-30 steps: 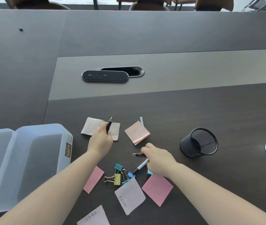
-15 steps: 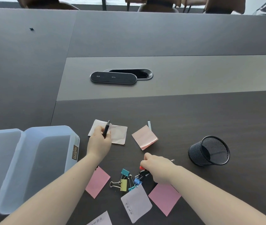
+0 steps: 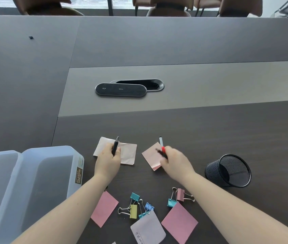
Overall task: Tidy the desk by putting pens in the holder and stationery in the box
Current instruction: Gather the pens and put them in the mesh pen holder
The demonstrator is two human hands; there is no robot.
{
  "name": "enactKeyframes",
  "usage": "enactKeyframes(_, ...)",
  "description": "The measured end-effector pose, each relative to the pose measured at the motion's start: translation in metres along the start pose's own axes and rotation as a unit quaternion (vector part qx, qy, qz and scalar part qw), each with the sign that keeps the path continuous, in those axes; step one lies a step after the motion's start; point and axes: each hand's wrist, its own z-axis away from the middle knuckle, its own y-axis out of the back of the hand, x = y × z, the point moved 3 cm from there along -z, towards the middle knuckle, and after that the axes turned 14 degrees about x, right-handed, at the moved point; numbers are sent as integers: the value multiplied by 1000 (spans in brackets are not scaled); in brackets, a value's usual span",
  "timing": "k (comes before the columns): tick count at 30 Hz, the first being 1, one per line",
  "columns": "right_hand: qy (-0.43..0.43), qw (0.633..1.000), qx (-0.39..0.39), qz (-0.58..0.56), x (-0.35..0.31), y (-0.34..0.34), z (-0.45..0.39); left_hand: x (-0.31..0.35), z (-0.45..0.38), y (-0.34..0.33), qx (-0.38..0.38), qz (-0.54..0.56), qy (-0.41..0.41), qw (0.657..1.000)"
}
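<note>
Pens are being gathered. In the head view, the right hand (image 3: 176, 165) has moved up from the clips (image 3: 136, 207) and now grips a bunch of pens (image 3: 162, 152) over a pink note (image 3: 151, 155). The left hand (image 3: 107, 162) still grips a black pen (image 3: 115, 147). The holder (image 3: 227, 170) waits empty to the right — the pens can probably go in next.

Across the surface (image 3: 175, 41) I see a flat black oval device (image 3: 121, 89) lying in front of an open cable slot (image 3: 154, 83). Brown chairs (image 3: 167, 7) line the far edge, and a small dark speck (image 3: 31, 37) sits far left.
</note>
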Motion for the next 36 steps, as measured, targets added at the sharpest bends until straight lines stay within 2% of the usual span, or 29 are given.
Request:
enactKeyframes(2, -61, 996, 73, 4, 8, 7, -16, -2, -2, 1, 2, -3, 1, 1000)
enactKeyframes(4, -106, 989, 108, -5, 15, 7, -31, -6, -4, 2, -1, -8, 4, 1000)
enactKeyframes(11, -227, 970, 57, -69, 22, -20, -63, -16, -10, 7, 24, -14, 0, 1000)
enactKeyframes(16, -261, 965, 0, -36, 10, -27, -69, -13, -15, 5, 26, -28, -21, 999)
enactKeyframes(20, -241, 970, -25, 4, 6, -27, -67, -6, -16, 1, 11, -40, -31, 999)
enactKeyframes(24, -214, 974, 53, -45, 12, -18, -61, 0, -17, -1, 4, -40, -28, 999)
enactKeyframes(27, -213, 961, 124, -125, 15, -5, -57, 7, -20, -2, 23, -10, -15, 1000)
enactKeyframes(31, -224, 919, 181, -269, 15, 13, -49, 29, -17, -6, 29, 99, 19, 995)
enactKeyframes(36, -196, 865, 266, -378, 17, 67, -37, 88, -6, -32, -40, 189, 11, 981)
